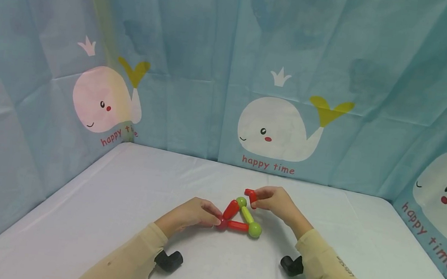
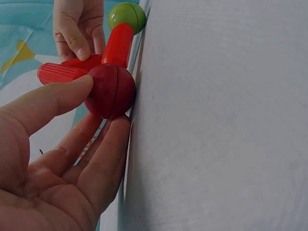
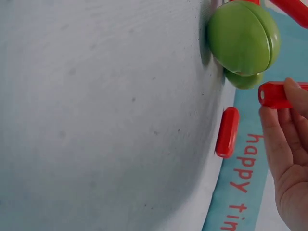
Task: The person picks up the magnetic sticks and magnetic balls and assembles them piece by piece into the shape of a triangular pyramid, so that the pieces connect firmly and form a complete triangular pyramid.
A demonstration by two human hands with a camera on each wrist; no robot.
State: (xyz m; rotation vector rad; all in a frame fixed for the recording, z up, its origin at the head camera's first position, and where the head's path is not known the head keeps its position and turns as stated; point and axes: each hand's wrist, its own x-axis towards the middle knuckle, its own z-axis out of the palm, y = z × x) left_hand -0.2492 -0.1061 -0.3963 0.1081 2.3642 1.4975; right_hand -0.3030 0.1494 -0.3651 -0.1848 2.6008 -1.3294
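Observation:
On the white table lies a small figure of rods and balls. My left hand (image 1: 196, 213) pinches its dark red ball (image 2: 110, 91) between thumb and fingers. One red rod (image 1: 238, 226) joins that ball to a green ball (image 1: 254, 229). From there a yellow-green rod (image 1: 247, 215) runs to a farther green ball (image 1: 241, 202). Another red rod (image 2: 62, 73) juts from the dark red ball; its outer end looks free in the left wrist view. My right hand (image 1: 275, 203) pinches a separate red rod (image 3: 276, 95) just right of the farther green ball, apart from it.
A loose red rod (image 3: 227, 132) lies on the table beyond the figure. Black curved pieces (image 1: 169, 261) are at both wrists. Blue curtains with whale prints (image 1: 281, 131) stand along the table's back and sides.

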